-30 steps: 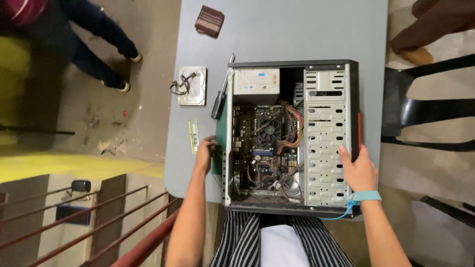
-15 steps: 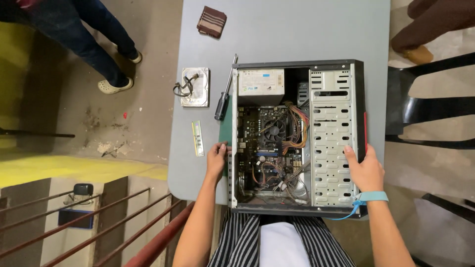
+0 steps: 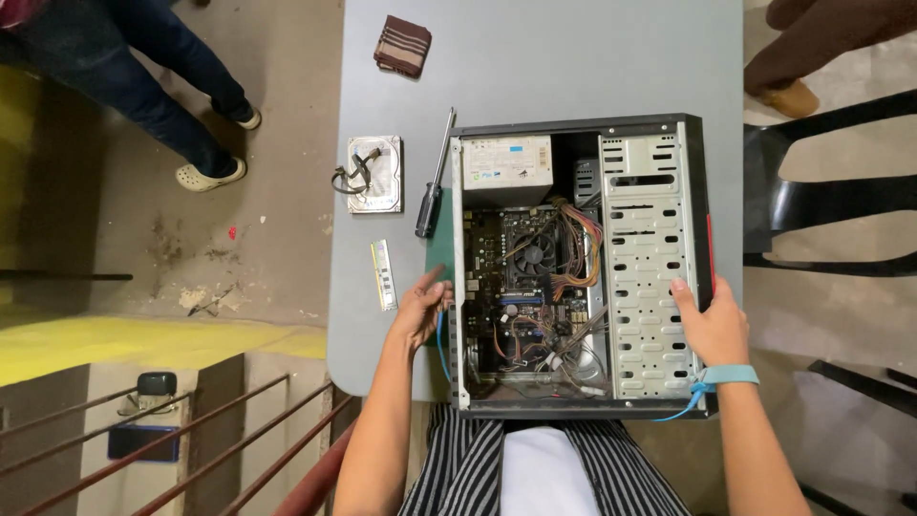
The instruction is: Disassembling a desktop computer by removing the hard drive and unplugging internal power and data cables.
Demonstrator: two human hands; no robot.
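Head view, looking straight down.

- Computer case [image 3: 659, 277]: black tower lying on its side on the grey tabletop [image 3: 573, 57], side panel off, interior exposed. Near edge sits at the tabletop's near edge, just in front of the person's striped lap.
- Interior: power supply [image 3: 506, 162] at the far left corner; motherboard [image 3: 521, 287] below it with a round cooler fan; bundle of orange and yellow wires [image 3: 578, 248] running from the supply across the board; perforated metal drive cage [image 3: 650, 268] along the right side.
- Left hand [image 3: 420, 311]: fingers loosely extended, holding nothing, resting at the case's left wall, fingertips touching or nearly touching its edge; a blue cable [image 3: 441, 349] runs just beside the wrist.
- Right hand [image 3: 712, 325]: laid on the right rim of the case, fingers curled over the edge beside the drive cage; a light blue wrist strap [image 3: 731, 376] on the wrist, with its cord trailing to the case's near corner.
- Screwdriver [image 3: 435, 177]: black handle, lying on the tabletop just left of the case, shaft pointing away.
- Hard drive [image 3: 374, 172]: left of the screwdriver, with a short cable attached.
- Memory stick [image 3: 383, 274]: near the tabletop's left edge, close to the left hand.
- Folded striped cloth [image 3: 401, 45]: far left corner of the tabletop, well apart.
- Floor left: another person's legs [image 3: 162, 86] and pale shoes.
- Right: black chairs [image 3: 831, 191].
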